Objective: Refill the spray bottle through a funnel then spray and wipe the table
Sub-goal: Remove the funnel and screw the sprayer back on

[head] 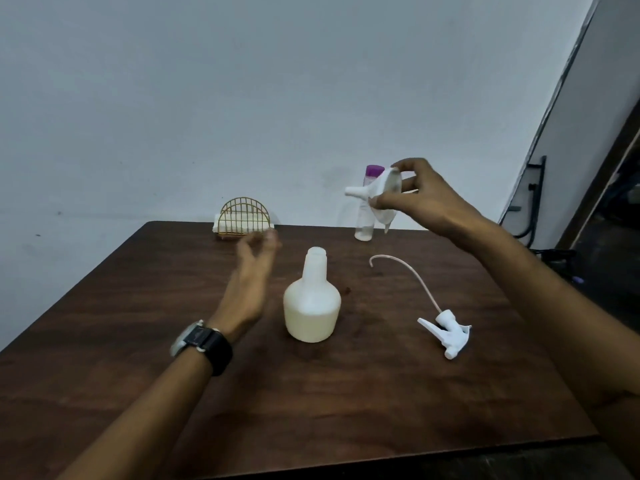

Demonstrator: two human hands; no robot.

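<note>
Dark wooden table [138, 393] against a bare wall, and the spray bottle [311, 303] stands uncapped mid-table, trigger head [446, 332] lying alongside. Right hand [426, 199] pinches the funnel [377, 194], spout sideways; left hand [254, 271] hovers loose, fingers apart. Funnel-seating step: next, tip the spout down into the neck.

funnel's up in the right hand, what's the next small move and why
Probably tip the funnel spout-down and seat it in the neck of the spray bottle. The right hand pinches it in the air, spout sideways; the neck is open, with the trigger head lying on the table. The open left hand could steady the bottle.
</note>
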